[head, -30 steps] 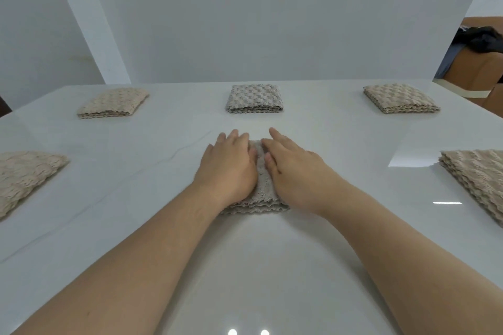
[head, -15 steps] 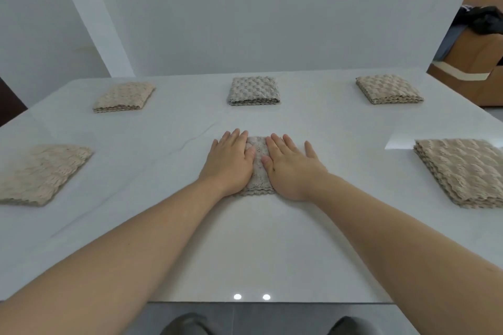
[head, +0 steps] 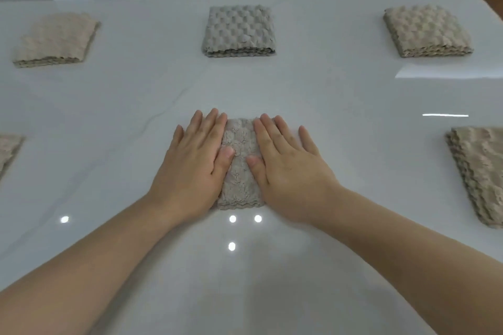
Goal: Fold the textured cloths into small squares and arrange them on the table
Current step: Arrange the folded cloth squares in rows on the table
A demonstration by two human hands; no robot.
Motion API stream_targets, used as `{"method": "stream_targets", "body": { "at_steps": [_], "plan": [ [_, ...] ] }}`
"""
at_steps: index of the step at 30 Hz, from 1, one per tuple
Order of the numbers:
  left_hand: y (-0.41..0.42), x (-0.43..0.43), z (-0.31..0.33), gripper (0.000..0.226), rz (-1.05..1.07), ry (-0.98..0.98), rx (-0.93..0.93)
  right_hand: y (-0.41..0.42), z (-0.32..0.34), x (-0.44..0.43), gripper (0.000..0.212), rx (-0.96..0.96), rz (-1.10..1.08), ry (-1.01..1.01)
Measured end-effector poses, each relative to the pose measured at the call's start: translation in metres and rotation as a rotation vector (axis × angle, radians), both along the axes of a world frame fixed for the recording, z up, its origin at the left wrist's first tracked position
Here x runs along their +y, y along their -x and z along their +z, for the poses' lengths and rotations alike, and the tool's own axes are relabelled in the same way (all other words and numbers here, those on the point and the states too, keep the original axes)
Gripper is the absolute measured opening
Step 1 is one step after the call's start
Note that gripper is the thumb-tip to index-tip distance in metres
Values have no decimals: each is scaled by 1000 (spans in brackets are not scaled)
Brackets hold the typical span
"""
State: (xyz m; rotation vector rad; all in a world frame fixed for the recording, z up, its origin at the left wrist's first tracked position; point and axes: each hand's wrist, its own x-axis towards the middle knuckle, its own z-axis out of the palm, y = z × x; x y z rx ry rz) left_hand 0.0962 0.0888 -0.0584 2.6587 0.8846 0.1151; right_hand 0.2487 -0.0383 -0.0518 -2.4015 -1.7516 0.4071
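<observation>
Now, with your left grip [head: 194,171] and right grip [head: 290,174] both spread flat on the folded cloth [head: 241,168] at the near centre of the counter [head: 353,106], press evenly outward to sharpen its creases.

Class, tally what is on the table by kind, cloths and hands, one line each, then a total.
Folded cloths: 6 (far left, far middle, far right, right edge, left edge, centre cloth)
Hands: 2 (left hand, right hand, flat on the centre cloth)
Total: 8
</observation>
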Motion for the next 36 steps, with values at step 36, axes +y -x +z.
{"method": "stream_targets", "body": {
  "at_steps": [36],
  "plan": [
    [19, 68, 41, 113, -603, -148, 432, -35, 34, 5, 91, 37, 341, 343]
  ]
}}
